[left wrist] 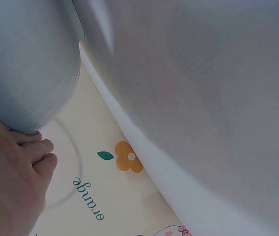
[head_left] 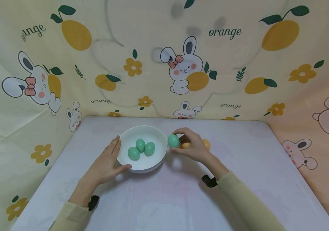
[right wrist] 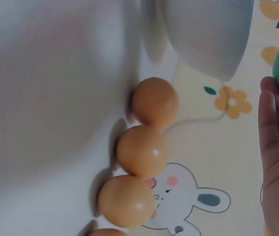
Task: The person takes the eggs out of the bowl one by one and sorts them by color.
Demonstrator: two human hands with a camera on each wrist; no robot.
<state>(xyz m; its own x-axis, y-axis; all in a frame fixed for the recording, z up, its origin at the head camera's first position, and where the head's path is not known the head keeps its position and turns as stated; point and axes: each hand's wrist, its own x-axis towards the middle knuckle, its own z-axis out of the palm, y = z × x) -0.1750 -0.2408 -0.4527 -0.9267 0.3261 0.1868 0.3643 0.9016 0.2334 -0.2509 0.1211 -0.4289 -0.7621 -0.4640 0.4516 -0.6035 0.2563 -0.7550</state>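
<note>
Near the frame's centre, the right hand [head_left: 192, 145] is pinching a green egg [head_left: 173, 141] just beside the bowl [head_left: 156, 136]; a loose pinch would be risking a drop. Left of centre, the left hand [head_left: 104, 165], fingers extended, is touching the bowl; uneven pressure might be shifting it. Three others [head_left: 140, 145] are lying inside, risking knocks; orange eggs [head_left: 207, 144] are sitting right of centre.

Head cam's lit pretty evenly but a bit muted, with fuzzy shadows on the tabletop [head_left: 158, 205] beside the white bowl [head_left: 144, 164] and faint grey ones up on the bunny-print backdrop [head_left: 150, 25]. Left wrist is dimmer and hazy. Right wrist's soft too, but small glare spots on the brown eggs [right wrist: 142, 151] suggest overhead light.
</note>
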